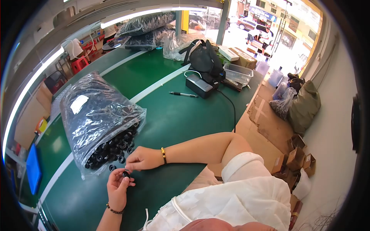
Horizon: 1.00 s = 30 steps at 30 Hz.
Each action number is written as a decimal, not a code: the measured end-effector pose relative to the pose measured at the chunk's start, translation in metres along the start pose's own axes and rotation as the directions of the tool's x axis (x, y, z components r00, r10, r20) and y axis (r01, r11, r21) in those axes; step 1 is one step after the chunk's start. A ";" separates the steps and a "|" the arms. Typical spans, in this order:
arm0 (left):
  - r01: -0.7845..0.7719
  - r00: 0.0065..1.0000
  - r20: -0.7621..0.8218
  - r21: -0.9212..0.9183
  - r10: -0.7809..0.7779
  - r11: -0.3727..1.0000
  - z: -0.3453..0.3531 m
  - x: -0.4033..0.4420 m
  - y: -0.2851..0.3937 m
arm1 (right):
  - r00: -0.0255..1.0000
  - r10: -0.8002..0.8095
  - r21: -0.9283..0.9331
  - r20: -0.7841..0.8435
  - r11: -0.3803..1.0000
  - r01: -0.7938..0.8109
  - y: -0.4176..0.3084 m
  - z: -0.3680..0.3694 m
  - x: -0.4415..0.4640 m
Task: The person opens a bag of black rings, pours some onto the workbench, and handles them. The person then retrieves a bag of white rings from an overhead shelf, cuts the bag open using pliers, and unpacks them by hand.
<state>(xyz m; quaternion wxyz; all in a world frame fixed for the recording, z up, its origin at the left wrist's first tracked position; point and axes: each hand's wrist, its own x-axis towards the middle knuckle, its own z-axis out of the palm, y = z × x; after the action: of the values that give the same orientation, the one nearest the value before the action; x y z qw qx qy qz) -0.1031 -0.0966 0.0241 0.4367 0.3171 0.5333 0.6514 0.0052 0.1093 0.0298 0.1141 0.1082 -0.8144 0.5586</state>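
A small black ring-shaped plastic part [126, 174] is pinched between the thumb and fingers of my left hand [116, 188]. Just above it, my right hand [144, 158] is closed, fingertips together and close to the left fingertips. Whatever it pinches, if anything, is too small to make out. Beside both hands lies a large clear plastic bag [96, 111], its mouth toward me. Many black ring-shaped parts [111, 150] fill the bag and spill from its mouth. One loose black ring [112, 168] rests on the green tabletop [169, 119] near my fingers.
Farther back are a pen [183, 94], a black box-shaped device [200, 85] with a cable, a black backpack [206, 57] and a clear plastic tub [238, 73]. A blue tray [34, 169] is at the left. Small cardboard boxes [296, 158] lie right of the table.
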 end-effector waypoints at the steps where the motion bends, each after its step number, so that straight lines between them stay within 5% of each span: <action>1: 0.002 1.000 -0.001 -0.002 -0.002 1.000 0.000 0.001 -0.001 | 0.999 0.010 -0.015 0.049 1.000 -0.009 0.004 0.001 0.001; 5: 0.006 0.999 -0.033 0.019 -0.006 1.000 -0.001 0.003 -0.002 | 0.986 0.007 -0.109 0.165 0.994 0.011 0.007 0.000 0.000; 30: 0.040 0.999 -0.030 0.063 -0.038 0.997 -0.007 -0.001 -0.003 | 0.983 -0.100 -0.221 0.156 0.966 0.133 0.013 0.002 -0.006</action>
<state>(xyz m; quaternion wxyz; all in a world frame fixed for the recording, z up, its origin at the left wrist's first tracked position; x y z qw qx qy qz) -0.1080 -0.1000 0.0197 0.4312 0.3109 0.5661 0.6301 0.0069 0.1118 0.0157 0.0997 0.1819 -0.8719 0.4435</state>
